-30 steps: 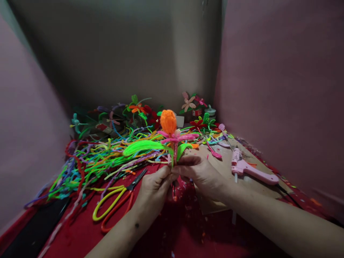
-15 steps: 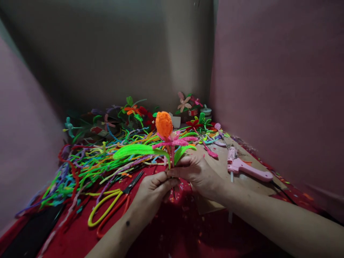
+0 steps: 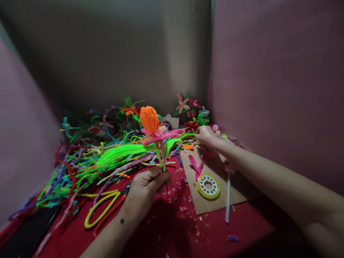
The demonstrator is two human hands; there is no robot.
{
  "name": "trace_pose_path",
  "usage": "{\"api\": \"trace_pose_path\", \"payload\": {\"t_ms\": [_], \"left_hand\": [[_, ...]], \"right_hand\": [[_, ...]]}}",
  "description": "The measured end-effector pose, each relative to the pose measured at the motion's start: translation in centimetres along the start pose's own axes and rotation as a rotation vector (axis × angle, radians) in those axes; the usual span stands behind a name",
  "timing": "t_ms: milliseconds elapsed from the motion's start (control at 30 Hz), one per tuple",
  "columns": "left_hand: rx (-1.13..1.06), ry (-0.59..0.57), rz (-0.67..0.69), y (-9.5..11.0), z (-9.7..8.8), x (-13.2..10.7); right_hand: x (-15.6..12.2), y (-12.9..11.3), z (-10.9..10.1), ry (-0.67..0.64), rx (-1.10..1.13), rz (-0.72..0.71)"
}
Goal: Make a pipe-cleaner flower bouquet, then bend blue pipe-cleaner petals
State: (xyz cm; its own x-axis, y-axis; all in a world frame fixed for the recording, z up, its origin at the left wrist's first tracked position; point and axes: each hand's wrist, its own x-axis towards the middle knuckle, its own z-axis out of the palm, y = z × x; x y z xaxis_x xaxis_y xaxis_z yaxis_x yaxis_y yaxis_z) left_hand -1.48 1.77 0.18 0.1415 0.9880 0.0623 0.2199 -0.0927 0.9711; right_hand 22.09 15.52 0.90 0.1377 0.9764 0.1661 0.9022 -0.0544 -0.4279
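Note:
My left hand [image 3: 147,184] is closed around the lower stems of a small bunch of pipe-cleaner flowers, held upright above the red cloth. In the bunch are an orange tulip [image 3: 149,120], a pink flower [image 3: 163,134] with spread petals and long bright green leaves [image 3: 126,150]. Farther back on the right, my right hand [image 3: 206,137] has its fingers pinched together at the stem of a red pipe-cleaner flower [image 3: 191,125]. Its fingertips are partly hidden. Beneath the right forearm, a pink glue gun [image 3: 229,167] is mostly covered, with a clear glue stick [image 3: 228,200] poking out.
Loose pipe cleaners [image 3: 80,172] heap up on the left. Yellow-and-red-handled scissors [image 3: 103,209] lie beside my left wrist. A yellow tape roll [image 3: 208,186] and pink pieces [image 3: 195,165] rest on cardboard [image 3: 200,206]. Finished flowers [image 3: 183,104] stand along the back wall.
My right hand has let go of the bunch and reached back right to the red flower. My left hand keeps the bunch, which has shifted slightly left and tilted. The tape roll now shows.

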Motion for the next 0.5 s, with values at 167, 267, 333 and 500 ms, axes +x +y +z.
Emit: {"api": "trace_pose_path", "payload": {"t_ms": [167, 267, 333, 500], "left_hand": [[-0.003, -0.015, -0.006, -0.1, 0.0, 0.0], [-0.027, -0.006, 0.008, -0.4, -0.2, 0.1], [-0.037, 0.002, 0.007, -0.5, -0.3, 0.2], [-0.058, -0.012, -0.009, -0.5, -0.4, 0.4]], "right_hand": [[1.5, 0.3, 1.3, -0.007, -0.087, 0.109], [1.3, 0.2, 1.1, 0.032, -0.077, 0.123], [1.4, 0.5, 0.4, 0.080, -0.048, 0.118], [1.4, 1.6, -1.9, 0.231, 0.114, 0.059]]}}
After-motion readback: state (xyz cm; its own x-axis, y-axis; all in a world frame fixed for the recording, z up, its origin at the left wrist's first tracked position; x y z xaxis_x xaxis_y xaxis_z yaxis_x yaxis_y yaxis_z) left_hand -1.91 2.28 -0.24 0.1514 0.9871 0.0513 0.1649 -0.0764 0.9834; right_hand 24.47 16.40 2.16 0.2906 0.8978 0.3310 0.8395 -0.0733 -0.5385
